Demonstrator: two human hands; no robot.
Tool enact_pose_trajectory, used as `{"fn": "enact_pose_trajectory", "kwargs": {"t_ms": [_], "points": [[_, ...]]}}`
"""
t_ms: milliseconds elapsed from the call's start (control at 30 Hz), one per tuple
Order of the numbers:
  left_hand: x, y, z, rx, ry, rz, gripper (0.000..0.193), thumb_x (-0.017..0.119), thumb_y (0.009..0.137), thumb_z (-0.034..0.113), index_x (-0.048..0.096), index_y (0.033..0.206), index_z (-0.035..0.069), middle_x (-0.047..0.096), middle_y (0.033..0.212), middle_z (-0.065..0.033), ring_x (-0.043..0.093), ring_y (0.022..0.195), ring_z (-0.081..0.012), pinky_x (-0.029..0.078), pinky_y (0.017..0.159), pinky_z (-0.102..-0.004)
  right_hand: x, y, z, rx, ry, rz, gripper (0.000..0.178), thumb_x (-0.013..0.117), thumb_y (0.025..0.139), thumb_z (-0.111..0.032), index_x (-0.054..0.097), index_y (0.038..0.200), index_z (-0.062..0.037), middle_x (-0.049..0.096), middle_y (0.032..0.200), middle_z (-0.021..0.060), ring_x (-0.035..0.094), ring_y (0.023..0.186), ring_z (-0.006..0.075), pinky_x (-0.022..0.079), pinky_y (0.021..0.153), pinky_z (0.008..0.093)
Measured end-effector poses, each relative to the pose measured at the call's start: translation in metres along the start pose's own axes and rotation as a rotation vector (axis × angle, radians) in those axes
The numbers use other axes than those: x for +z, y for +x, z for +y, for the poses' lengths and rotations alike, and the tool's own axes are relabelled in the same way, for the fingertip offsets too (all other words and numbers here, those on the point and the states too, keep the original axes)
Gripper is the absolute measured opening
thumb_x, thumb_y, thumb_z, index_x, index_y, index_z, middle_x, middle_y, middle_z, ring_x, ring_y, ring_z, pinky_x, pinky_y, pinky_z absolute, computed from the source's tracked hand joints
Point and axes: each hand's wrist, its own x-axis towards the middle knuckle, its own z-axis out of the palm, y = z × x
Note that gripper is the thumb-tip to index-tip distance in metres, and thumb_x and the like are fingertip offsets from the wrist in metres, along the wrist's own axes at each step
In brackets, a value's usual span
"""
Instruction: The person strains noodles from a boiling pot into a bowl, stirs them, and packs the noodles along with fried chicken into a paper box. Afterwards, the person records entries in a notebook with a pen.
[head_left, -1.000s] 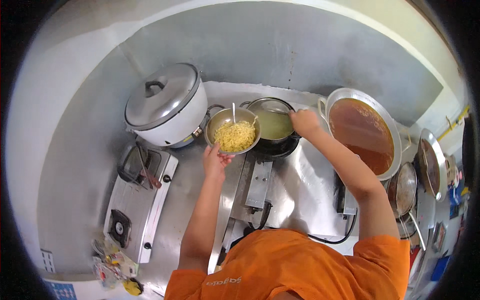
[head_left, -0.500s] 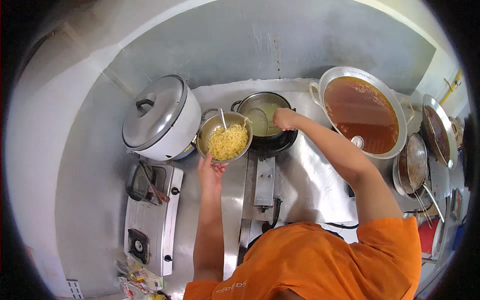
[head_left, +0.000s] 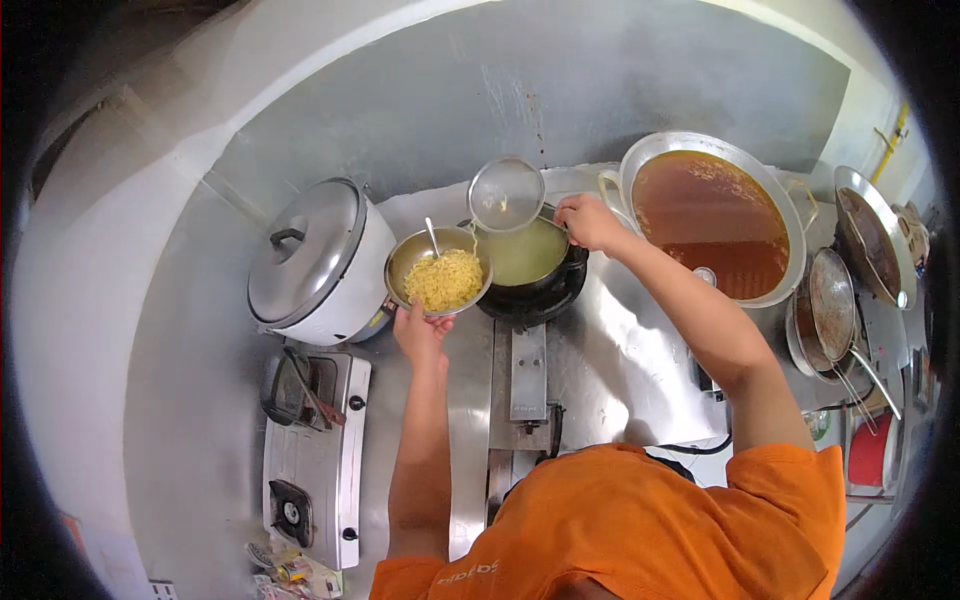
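Observation:
My left hand (head_left: 419, 334) is closed on the near rim of a metal bowl (head_left: 397, 264). Yellow noodles (head_left: 446, 282) fill much of it, and a spoon (head_left: 432, 236) leans out at the back. One noodle strand hangs up at the bowl's right edge. My right hand (head_left: 590, 222) grips a round mesh strainer (head_left: 508, 188) by its handle. The strainer is raised over the far side of a dark pot (head_left: 540, 302), with a few noodle bits in its mesh. Pale cloudy liquid (head_left: 528, 252) stands in the pot, just right of the bowl.
A large lidded white cooker (head_left: 325, 275) stands left of the bowl, above a two-burner stove (head_left: 345, 445). To the right is a wide two-handled pan (head_left: 790, 255) of red-brown liquid. Strainers and pans (head_left: 830, 310) crowd the far right. A wall (head_left: 600, 80) closes the back.
The strainer has come up out of the pot's liquid and is now above its far rim. My right hand has risen slightly; the bowl stays beside the pot.

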Motion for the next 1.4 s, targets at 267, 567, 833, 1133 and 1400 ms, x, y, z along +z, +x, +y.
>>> {"fn": "enact_pose_trajectory", "kwargs": {"t_ms": [267, 567, 833, 1133, 1400], "points": [[0.004, -0.002, -0.008, -0.032, -0.157, -0.025, 0.018, 0.056, 0.102, 0.021, 0.055, 0.106, 0.004, 0.063, 0.077, -0.0088, 0.067, 0.061, -0.0211, 0.055, 0.052, -0.0284, 0.026, -0.057, -0.044, -0.711, -0.835, 0.114, 0.027, 0.058, 0.084, -0.008, 0.063, 0.111, -0.0051, 0.066, 0.075, 0.0168, 0.069, 0.074, 0.0386, 0.055, 0.062, 0.0475], [-0.010, -0.003, -0.013, -0.060, -0.289, -0.015, 0.018, 0.059, 0.101, 0.022, 0.056, 0.108, 0.005, 0.062, 0.076, -0.0071, 0.065, 0.060, -0.0212, 0.051, 0.053, -0.0284, 0.016, -0.067, -0.037, -0.916, -0.803, 0.207, 0.035, 0.060, 0.081, -0.007, 0.062, 0.116, -0.0091, 0.065, 0.082, 0.0141, 0.068, 0.073, 0.0366, 0.055, 0.062, 0.0462], [-0.041, -0.021, -0.023, -0.104, -0.271, 0.069, 0.025, 0.064, 0.098, 0.023, 0.054, 0.114, 0.007, 0.058, 0.079, -0.0053, 0.063, 0.064, -0.0188, 0.052, 0.055, -0.0289, 0.013, -0.020, -0.021, -0.516, -1.118, 0.164, 0.028, 0.055, 0.090, -0.014, 0.066, 0.116, -0.0103, 0.067, 0.094, 0.0164, 0.070, 0.084, 0.0363, 0.056, 0.068, 0.0478], [-0.144, -0.087, -0.069, -0.192, -0.275, 0.169, 0.035, 0.067, 0.096, 0.024, 0.049, 0.123, 0.010, 0.058, 0.096, -0.0036, 0.054, 0.074, -0.0160, 0.046, 0.066, -0.0336, 0.082, 0.039, 0.036, -0.587, -1.466, 0.012, 0.028, 0.061, 0.088, -0.019, 0.072, 0.113, -0.0112, 0.068, 0.102, 0.0131, 0.068, 0.097, 0.0307, 0.055, 0.081, 0.0403], [-0.192, -0.135, -0.082, -0.234, -0.258, 0.289, 0.023, 0.065, 0.097, 0.023, 0.053, 0.113, 0.010, 0.061, 0.087, -0.0035, 0.057, 0.066, -0.0160, 0.048, 0.060, -0.0317, 0.026, 0.046, 0.005, -0.298, -1.487, -0.322, 0.021, 0.058, 0.087, -0.019, 0.077, 0.093, -0.0105, 0.074, 0.094, 0.0174, 0.073, 0.094, 0.0329, 0.057, 0.081, 0.0465]]}}
